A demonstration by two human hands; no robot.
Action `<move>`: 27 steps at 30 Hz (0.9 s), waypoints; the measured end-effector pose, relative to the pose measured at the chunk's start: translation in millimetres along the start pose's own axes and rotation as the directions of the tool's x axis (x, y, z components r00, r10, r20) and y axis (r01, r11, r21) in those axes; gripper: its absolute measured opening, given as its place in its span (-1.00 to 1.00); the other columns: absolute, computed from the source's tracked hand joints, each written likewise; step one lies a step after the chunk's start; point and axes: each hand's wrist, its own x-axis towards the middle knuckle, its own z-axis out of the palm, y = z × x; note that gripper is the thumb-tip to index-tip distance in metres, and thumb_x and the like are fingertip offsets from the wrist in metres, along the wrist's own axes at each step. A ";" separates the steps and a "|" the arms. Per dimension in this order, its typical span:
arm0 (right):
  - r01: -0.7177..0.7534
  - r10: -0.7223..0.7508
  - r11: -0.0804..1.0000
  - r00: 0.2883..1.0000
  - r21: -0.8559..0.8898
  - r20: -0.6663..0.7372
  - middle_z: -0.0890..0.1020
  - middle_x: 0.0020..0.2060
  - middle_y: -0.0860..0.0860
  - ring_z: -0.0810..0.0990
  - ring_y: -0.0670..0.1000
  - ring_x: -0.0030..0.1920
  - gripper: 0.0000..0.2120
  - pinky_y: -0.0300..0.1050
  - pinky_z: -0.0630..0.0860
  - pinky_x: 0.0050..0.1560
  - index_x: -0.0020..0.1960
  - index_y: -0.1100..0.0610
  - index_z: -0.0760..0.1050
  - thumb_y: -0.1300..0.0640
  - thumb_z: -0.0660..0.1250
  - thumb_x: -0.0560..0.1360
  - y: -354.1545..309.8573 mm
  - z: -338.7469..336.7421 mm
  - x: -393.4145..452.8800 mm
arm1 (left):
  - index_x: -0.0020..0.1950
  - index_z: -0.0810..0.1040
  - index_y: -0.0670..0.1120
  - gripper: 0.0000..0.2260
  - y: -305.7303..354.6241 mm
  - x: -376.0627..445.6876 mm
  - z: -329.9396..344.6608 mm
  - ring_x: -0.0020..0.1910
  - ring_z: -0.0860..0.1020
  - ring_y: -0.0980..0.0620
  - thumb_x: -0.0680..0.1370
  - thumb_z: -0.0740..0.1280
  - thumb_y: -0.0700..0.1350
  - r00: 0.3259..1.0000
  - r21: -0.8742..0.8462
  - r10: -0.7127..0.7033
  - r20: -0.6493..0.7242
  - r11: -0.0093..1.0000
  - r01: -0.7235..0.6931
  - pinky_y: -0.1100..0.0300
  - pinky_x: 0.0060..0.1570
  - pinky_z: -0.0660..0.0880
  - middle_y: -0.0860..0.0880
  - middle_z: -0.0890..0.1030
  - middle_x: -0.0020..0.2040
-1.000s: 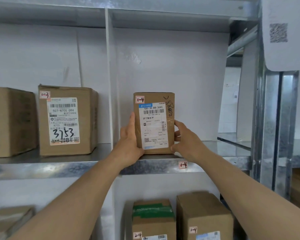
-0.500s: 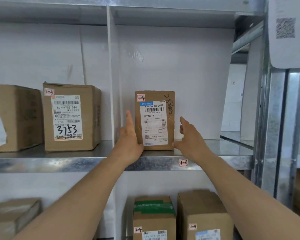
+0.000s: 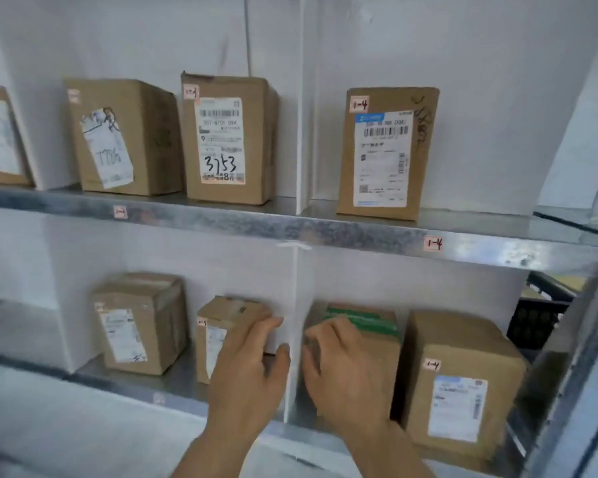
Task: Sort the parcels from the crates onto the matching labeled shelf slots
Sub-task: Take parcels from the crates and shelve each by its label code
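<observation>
My left hand (image 3: 247, 370) and right hand (image 3: 342, 370) hover low, side by side, fingers loose, gripping nothing. The 1-4 parcel (image 3: 384, 153) stands upright on the upper shelf (image 3: 290, 229), well above them. My right hand hides a green-taped box (image 3: 366, 322); labels blur.

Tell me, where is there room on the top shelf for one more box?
Bare shelf lies right of the 1-4 parcel, out to the shelf's right end. A narrower gap sits between that parcel and the white divider. Left of the divider it is crowded: the 3753 box and its neighbours stand close.
</observation>
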 end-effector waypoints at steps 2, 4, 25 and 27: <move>0.016 -0.020 0.999 0.997 0.048 0.068 0.55 -0.22 0.00 0.57 0.04 -0.31 -0.88 -0.14 0.47 -0.44 -0.20 0.08 0.54 0.08 0.26 0.35 -11.5 20.2 -10.0 | 0.20 0.55 0.00 -0.58 -17.3 -14.5 -8.6 0.17 0.42 0.09 0.43 0.16 0.11 0.998 0.070 -0.055 -0.012 0.996 0.055 0.19 0.08 0.40 0.04 0.54 0.21; 0.040 -0.044 0.999 0.987 0.033 0.157 0.54 -0.24 0.01 0.57 0.06 -0.32 -0.92 -0.13 0.47 -0.43 -0.20 0.07 0.54 0.10 0.36 0.32 -26.9 37.9 -18.3 | 0.20 0.56 -0.06 -0.61 -34.3 -26.5 -21.6 0.19 0.43 0.02 0.46 0.20 0.06 0.994 0.149 -0.103 -0.030 0.983 0.106 0.13 0.10 0.42 -0.02 0.55 0.22; 0.282 -0.400 0.910 0.791 0.305 0.463 0.38 0.28 -0.01 0.43 0.02 0.19 -0.66 -0.17 0.41 0.05 0.34 0.04 0.33 0.03 0.16 0.58 -340.4 183.6 -32.9 | 0.54 0.08 0.00 -0.42 -231.3 -105.4 -281.7 0.52 0.07 -0.01 0.58 0.25 -0.01 0.857 0.434 -0.397 -0.328 0.743 0.510 0.14 0.45 0.03 0.00 0.09 0.55; 0.297 -0.430 0.896 0.764 0.329 0.481 0.40 0.25 0.01 0.46 0.05 0.16 -0.65 -0.12 0.45 0.00 0.33 0.06 0.35 0.05 0.19 0.56 -377.6 196.9 -40.0 | 0.56 0.00 0.02 -0.39 -249.2 -116.6 -311.9 0.54 -0.03 0.01 0.59 0.23 0.01 0.842 0.452 -0.420 -0.339 0.712 0.537 0.15 0.48 -0.06 0.01 0.01 0.57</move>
